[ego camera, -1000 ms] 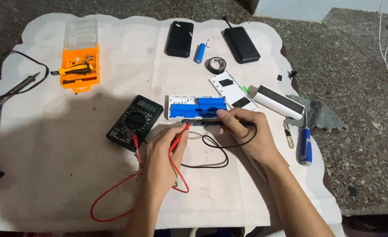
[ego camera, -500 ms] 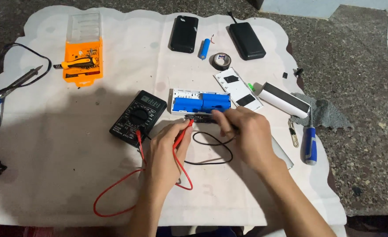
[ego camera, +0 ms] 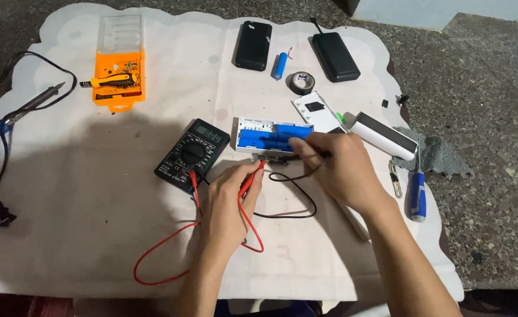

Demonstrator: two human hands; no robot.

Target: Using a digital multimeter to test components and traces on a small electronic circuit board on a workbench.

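Note:
A white battery holder (ego camera: 259, 130) with blue cells inside lies mid-table, and a black multimeter (ego camera: 192, 155) sits just left of it. My left hand (ego camera: 229, 202) grips the red probe (ego camera: 251, 179), whose tip touches the holder's near edge. My right hand (ego camera: 336, 167) holds the black probe (ego camera: 324, 154) against the same edge, a little to the right. Red and black leads (ego camera: 171, 243) loop back across the cloth to the meter.
On the white cloth: an orange screwdriver kit (ego camera: 118, 79), a soldering iron (ego camera: 18, 113) at left, two black power banks (ego camera: 253, 46), a loose blue cell (ego camera: 279, 65), a tape roll (ego camera: 301, 82), a white casing (ego camera: 385, 135), a blue-handled screwdriver (ego camera: 416, 195).
Both hands stay at the holder's near edge with the probes. My right hand has shifted slightly along the edge; the view has moved a little.

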